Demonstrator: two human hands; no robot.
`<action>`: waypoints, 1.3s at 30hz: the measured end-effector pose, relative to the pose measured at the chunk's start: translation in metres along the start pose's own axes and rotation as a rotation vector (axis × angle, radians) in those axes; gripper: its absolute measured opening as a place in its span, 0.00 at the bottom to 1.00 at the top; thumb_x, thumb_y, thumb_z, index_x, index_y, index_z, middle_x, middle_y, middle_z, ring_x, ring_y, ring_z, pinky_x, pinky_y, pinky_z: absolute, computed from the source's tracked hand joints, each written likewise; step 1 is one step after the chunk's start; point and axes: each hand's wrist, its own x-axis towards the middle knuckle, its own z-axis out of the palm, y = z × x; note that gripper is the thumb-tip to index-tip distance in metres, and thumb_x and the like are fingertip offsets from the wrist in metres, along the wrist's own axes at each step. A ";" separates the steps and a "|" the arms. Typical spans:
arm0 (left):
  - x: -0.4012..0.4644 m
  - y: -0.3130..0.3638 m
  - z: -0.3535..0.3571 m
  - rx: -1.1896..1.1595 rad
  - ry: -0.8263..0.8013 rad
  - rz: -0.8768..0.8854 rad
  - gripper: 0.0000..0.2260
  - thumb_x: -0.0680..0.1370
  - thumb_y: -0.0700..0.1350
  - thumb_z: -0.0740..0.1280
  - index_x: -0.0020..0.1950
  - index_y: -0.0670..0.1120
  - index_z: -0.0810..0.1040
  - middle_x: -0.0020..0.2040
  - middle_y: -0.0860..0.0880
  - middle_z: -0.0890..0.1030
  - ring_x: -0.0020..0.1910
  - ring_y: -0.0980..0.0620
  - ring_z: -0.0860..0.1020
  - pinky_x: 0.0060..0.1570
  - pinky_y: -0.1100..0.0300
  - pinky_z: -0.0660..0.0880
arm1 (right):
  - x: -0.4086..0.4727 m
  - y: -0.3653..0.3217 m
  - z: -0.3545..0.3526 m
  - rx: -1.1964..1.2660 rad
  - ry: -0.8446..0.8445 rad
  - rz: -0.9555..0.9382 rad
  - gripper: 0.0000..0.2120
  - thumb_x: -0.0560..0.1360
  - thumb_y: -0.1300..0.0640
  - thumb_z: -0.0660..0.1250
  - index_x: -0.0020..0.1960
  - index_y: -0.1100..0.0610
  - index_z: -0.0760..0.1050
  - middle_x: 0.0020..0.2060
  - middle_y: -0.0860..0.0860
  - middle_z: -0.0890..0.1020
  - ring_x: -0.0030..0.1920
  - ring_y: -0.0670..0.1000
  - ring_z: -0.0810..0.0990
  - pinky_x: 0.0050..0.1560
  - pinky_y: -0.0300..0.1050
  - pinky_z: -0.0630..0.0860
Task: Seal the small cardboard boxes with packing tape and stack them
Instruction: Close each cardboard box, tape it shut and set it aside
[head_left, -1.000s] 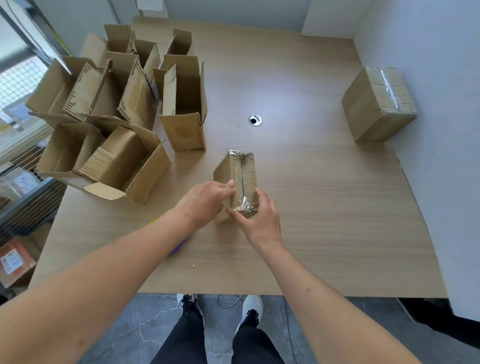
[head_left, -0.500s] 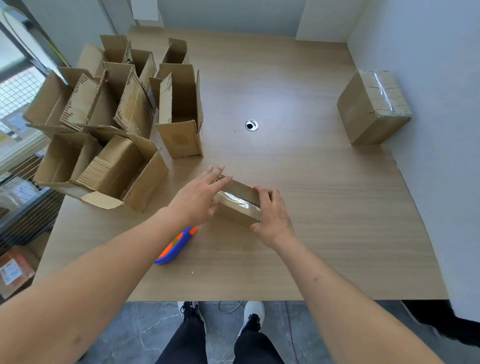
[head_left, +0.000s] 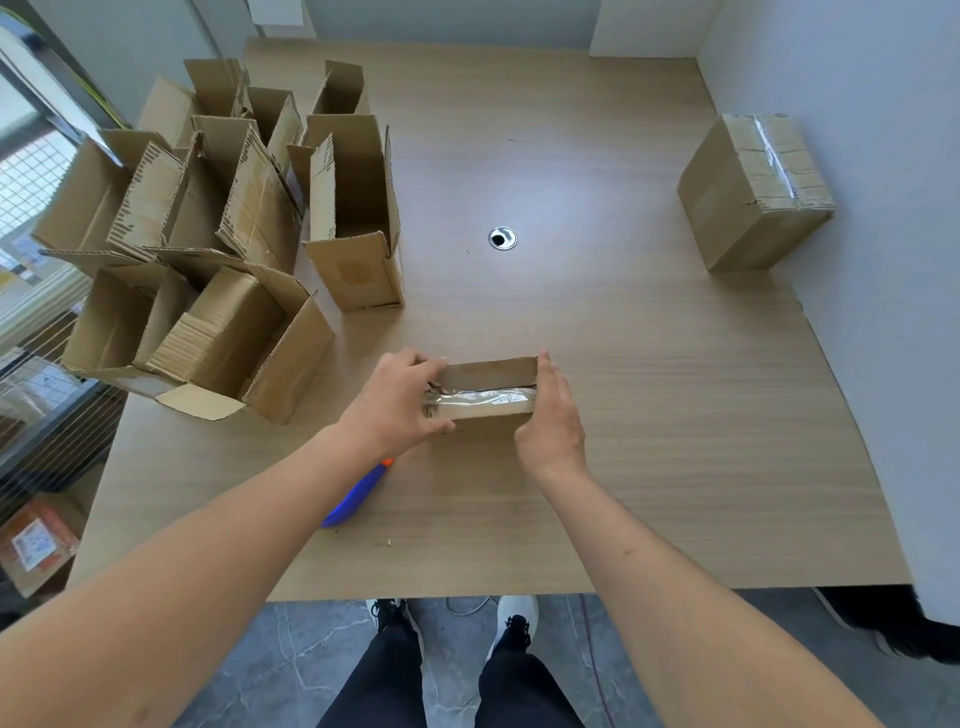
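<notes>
The small taped box (head_left: 485, 388) is found lying on its side at the lower centre of the frame, on the wooden table (head_left: 649, 415), with its clear tape strip facing the camera. Its left end is gripped by the left hand (head_left: 397, 402), fingers curled over the top edge. The right hand (head_left: 550, 415) is pressed flat against the right end, fingers straight.

Risks noted: the tape at the left end appears wrinkled and bunched, so poor adhesion is judged likely unless it is smoothed down. The right end is held by pressure alone, so a slip is possible if the box is lifted this way. A blue and orange tape dispenser (head_left: 358, 493) lies partly under the left forearm and could be knocked towards the table edge.

One sealed box (head_left: 753, 192) is seen at the upper right against the wall; the open boxes (head_left: 218, 234) are crowded at the upper left.

Compared with half a second earlier, the box has been squared to the table edge, and the left fingers have closed over it where they were extended.
</notes>
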 end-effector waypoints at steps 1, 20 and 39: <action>0.000 -0.002 -0.003 -0.015 -0.022 -0.003 0.39 0.66 0.50 0.83 0.74 0.45 0.74 0.61 0.46 0.76 0.59 0.44 0.72 0.62 0.55 0.71 | 0.002 0.002 0.000 -0.010 -0.012 -0.004 0.46 0.72 0.74 0.58 0.84 0.49 0.48 0.81 0.47 0.56 0.79 0.49 0.60 0.70 0.46 0.68; -0.015 -0.001 -0.009 -0.063 -0.035 -0.043 0.23 0.67 0.46 0.83 0.59 0.47 0.82 0.44 0.51 0.78 0.38 0.54 0.77 0.48 0.52 0.79 | -0.006 0.013 0.014 0.061 -0.133 -0.371 0.34 0.66 0.44 0.82 0.69 0.49 0.76 0.83 0.50 0.52 0.80 0.48 0.58 0.72 0.44 0.65; -0.024 -0.018 0.016 -0.028 0.071 0.239 0.10 0.68 0.36 0.80 0.47 0.43 0.86 0.40 0.46 0.76 0.33 0.44 0.75 0.34 0.58 0.73 | 0.000 0.015 0.030 0.126 -0.094 -0.540 0.24 0.64 0.68 0.81 0.59 0.56 0.84 0.77 0.57 0.67 0.71 0.52 0.74 0.63 0.49 0.79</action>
